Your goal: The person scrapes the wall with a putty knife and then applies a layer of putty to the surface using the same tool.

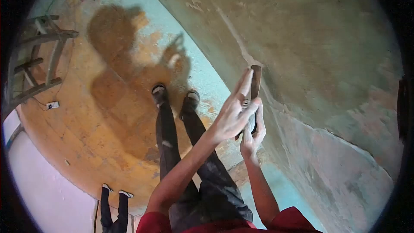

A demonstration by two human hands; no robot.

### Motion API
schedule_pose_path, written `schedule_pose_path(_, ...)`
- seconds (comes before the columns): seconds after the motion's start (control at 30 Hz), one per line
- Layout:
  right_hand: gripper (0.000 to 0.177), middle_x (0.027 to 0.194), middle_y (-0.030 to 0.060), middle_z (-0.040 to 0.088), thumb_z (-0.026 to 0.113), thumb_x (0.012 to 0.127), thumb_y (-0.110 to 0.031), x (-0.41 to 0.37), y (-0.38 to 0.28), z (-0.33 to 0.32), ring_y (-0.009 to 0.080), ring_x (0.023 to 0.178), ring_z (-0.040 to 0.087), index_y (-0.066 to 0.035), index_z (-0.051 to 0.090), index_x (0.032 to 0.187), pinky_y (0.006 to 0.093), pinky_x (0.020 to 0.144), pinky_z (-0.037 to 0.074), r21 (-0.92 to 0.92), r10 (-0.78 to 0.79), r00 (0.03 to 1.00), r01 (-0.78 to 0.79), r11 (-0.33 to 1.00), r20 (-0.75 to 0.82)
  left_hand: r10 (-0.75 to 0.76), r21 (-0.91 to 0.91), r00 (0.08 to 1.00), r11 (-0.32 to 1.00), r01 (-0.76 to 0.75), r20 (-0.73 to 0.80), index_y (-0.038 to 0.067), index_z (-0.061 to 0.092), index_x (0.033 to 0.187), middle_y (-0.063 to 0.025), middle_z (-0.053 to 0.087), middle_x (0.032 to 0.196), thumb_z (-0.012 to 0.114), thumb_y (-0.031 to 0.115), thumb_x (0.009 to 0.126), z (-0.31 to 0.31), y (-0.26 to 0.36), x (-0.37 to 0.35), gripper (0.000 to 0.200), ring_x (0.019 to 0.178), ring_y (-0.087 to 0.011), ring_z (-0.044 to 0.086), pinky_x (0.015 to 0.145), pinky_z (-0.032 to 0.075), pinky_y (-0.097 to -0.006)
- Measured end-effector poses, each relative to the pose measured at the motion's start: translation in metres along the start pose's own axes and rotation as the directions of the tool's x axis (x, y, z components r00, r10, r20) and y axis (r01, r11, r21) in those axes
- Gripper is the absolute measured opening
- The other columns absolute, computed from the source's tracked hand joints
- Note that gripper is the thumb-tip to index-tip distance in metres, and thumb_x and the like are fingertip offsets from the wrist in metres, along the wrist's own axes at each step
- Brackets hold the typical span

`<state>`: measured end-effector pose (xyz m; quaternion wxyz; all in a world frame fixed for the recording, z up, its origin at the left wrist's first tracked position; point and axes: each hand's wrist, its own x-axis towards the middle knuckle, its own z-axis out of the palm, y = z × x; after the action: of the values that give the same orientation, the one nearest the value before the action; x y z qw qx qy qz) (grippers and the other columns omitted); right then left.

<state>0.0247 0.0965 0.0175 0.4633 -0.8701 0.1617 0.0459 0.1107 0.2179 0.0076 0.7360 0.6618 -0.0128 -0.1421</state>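
Observation:
A plastering trowel (255, 82) with a long, narrow, brown blade is held against the wall (310, 60), seen nearly edge-on. My right hand (254, 138) is closed around its handle. My left hand (233, 118) lies along the blade's near side, fingers straight and together, with the thumb crossing toward the handle. Part of the grip is hidden between my hands. From the trowel's upper end a pale, wet-looking plaster streak (233, 32) runs up the wall. Lower down, a ragged plaster edge (332, 133) borders a lighter, patchy area.
A wooden ladder-like frame (39, 60) stands at the left, near a white power socket (52, 105) with a cable. Another person's legs (114, 211) show at the lower left. The floor (86, 138) is orange-brown and stained, with my shadow on it.

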Motion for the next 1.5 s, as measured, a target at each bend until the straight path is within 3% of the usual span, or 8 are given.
schedule_pose_path(0.57, 0.043, 0.125, 0.0196, 0.063, 0.04, 0.104, -0.016, 0.031, -0.017, 0.055, 0.0228, 0.111, 0.061, 0.01, 0.05, 0.136, 0.0318, 0.095, 0.046, 0.003, -0.188, 0.969, 0.191, 0.982, -0.162, -0.204, -0.219, 0.971, 0.949, 0.227, 0.123, 0.005, 0.017, 0.159, -0.0236, 0.042, 0.153, 0.051, -0.001, 0.096, -0.011, -0.002, 0.032, 0.071, 0.127, -0.024, 0.056, 0.096, 0.05, -0.0325)
schedule_pose_path(0.67, 0.039, 0.122, 0.0148, 0.064, 0.047, 0.102, -0.013, 0.009, -0.023, 0.055, 0.02, 0.106, 0.061, 0.009, 0.053, 0.134, 0.0297, 0.092, 0.046, 0.976, 0.215, 0.973, 0.035, 0.213, -0.081, -0.016, -0.001, 0.997, 1.0, 0.016, 0.077, 0.005, 0.02, 0.158, -0.0218, 0.028, 0.161, 0.051, 0.0, 0.098, 0.025, -0.012, 0.008, 0.068, 0.142, -0.0322, 0.04, 0.11, 0.041, -0.0374)
schedule_pose_path(0.77, 0.034, 0.116, 0.0101, 0.065, 0.056, 0.099, -0.007, 0.009, -0.015, 0.048, 0.0167, 0.104, 0.061, 0.006, 0.057, 0.13, 0.0297, 0.091, 0.047, 0.031, 0.062, 0.95, -0.055, 0.998, -0.306, -0.021, -0.137, 0.998, 0.99, 0.028, 0.056, 0.007, 0.017, 0.159, -0.0235, 0.027, 0.16, 0.051, 0.001, 0.098, 0.015, -0.014, 0.023, 0.07, 0.143, -0.0387, 0.035, 0.114, 0.037, -0.0398)
schedule_pose_path(0.87, 0.034, 0.116, 0.0096, 0.065, 0.055, 0.099, -0.008, 0.001, -0.011, 0.049, 0.0158, 0.105, 0.06, 0.006, 0.057, 0.13, 0.0299, 0.092, 0.047, -0.026, -0.003, 0.96, -0.004, 1.0, -0.281, 0.038, -0.087, 0.999, 0.996, -0.036, 0.022, 0.008, 0.019, 0.159, -0.0263, 0.028, 0.158, 0.05, -0.001, 0.097, 0.021, -0.015, 0.02, 0.07, 0.143, -0.0405, 0.033, 0.115, 0.037, -0.0406)
schedule_pose_path(0.93, 0.036, 0.117, 0.01, 0.065, 0.055, 0.1, -0.009, 0.0, -0.031, 0.04, 0.0152, 0.104, 0.06, 0.008, 0.055, 0.131, 0.0293, 0.091, 0.047, 0.658, 0.315, 0.929, -0.113, 0.744, -0.196, 0.127, 0.007, 0.991, 0.992, -0.127, -0.042, 0.008, 0.018, 0.159, -0.0274, 0.03, 0.157, 0.049, -0.003, 0.096, 0.033, -0.007, 0.015, 0.071, 0.138, -0.0399, 0.044, 0.109, 0.044, -0.0389)
schedule_pose_path(0.97, 0.046, 0.118, 0.0122, 0.066, 0.05, 0.1, -0.021, -0.005, -0.021, 0.015, 0.0155, 0.105, 0.06, 0.007, 0.054, 0.137, 0.0329, 0.093, 0.047, 0.042, 0.066, 0.989, -0.062, 0.997, -0.129, 0.133, 0.012, 0.99, 0.991, -0.133, -0.045, 0.008, 0.018, 0.159, -0.0274, 0.03, 0.157, 0.049, -0.003, 0.096, 0.032, -0.004, 0.016, 0.071, 0.138, -0.0399, 0.044, 0.109, 0.044, -0.0389)
schedule_pose_path(1.07, 0.04, 0.111, 0.0115, 0.067, 0.053, 0.1, -0.017, 0.014, -0.013, 0.022, 0.0142, 0.099, 0.06, 0.006, 0.057, 0.131, 0.0329, 0.087, 0.049, 0.128, -0.036, 0.99, 0.054, 0.99, -0.137, -0.041, -0.1, 0.996, 0.994, 0.033, -0.082, 0.009, 0.016, 0.16, -0.0272, 0.037, 0.154, 0.051, -0.003, 0.095, 0.025, 0.003, 0.028, 0.076, 0.099, -0.0309, 0.071, 0.077, 0.058, -0.0324)
schedule_pose_path(1.5, 0.062, 0.138, 0.0172, 0.059, 0.054, 0.093, -0.026, -0.006, -0.019, 0.016, 0.0184, 0.116, 0.058, 0.01, 0.045, 0.143, 0.0326, 0.1, 0.043, -0.059, -0.081, 0.916, 0.063, 0.996, -0.392, 0.189, 0.09, 0.978, 0.979, -0.181, -0.087, 0.007, 0.016, 0.159, -0.0299, 0.033, 0.155, 0.05, -0.003, 0.093, 0.051, 0.008, 0.006, 0.075, 0.134, -0.0434, 0.046, 0.103, 0.049, -0.038)
